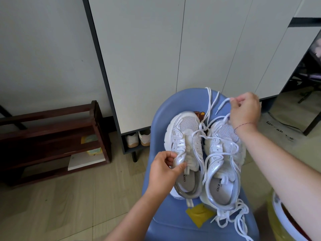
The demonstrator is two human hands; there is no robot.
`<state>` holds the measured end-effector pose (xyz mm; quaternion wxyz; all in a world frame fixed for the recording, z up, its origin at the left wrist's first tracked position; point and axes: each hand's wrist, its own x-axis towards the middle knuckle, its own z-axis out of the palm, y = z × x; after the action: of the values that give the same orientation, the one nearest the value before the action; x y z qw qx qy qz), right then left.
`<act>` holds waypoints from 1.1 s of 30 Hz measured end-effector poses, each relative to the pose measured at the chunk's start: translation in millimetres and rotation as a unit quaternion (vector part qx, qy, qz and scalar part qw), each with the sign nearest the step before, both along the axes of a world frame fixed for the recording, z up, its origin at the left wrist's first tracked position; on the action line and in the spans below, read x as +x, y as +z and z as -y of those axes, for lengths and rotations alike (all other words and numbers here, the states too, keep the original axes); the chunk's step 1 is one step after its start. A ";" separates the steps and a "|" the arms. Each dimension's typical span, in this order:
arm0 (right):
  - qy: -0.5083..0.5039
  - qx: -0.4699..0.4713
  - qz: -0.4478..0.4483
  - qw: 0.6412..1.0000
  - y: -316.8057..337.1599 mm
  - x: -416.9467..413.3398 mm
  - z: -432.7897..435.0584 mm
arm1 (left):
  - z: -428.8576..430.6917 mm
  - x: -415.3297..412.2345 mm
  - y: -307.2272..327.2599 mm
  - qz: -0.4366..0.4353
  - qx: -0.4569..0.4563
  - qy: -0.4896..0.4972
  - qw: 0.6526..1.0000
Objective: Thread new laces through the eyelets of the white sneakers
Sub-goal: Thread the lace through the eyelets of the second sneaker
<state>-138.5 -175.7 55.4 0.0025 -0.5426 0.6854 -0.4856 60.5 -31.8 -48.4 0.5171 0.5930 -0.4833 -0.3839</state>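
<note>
On blue chair (161,119): left sneaker (184,145), tongue pinched by L hand (165,169); right sneaker (224,159) beside it. R hand (245,108) pinches lace (210,101), lifted. Risk: loops cross both shoes; a pull may knot or drag a shoe off.

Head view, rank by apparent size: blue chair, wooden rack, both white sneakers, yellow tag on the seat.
1. blue chair
2. wooden rack, though it sits farther from the camera
3. sneaker on the left and sneaker on the right: look alike, no ranking
4. yellow tag
</note>
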 end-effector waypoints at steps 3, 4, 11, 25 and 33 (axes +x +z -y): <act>0.174 0.050 0.000 0.983 6.3 12.3 -21.4 | 0.9 -3.5 0.4 0.000 0.000 0.002 1.000; 0.227 0.076 0.001 0.971 4.1 19.8 -31.6 | 1.2 -4.7 1.2 0.004 0.001 0.002 1.000; 0.279 0.117 -0.010 0.953 -26.4 22.4 -56.6 | 5.1 -0.1 13.5 0.034 -0.016 -0.018 0.999; 0.204 0.139 -0.308 0.919 -38.1 23.4 -57.4 | 65.8 -37.4 54.4 0.300 -0.075 -0.006 0.951; 0.236 0.110 -0.259 0.930 -44.0 21.3 -51.3 | 48.6 -54.9 37.7 0.315 -0.049 0.083 0.944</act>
<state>-117.3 -124.4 11.4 -0.0010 -0.7916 0.5637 -0.2358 5.7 -80.4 -10.7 0.3968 0.6956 -0.5887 -0.1097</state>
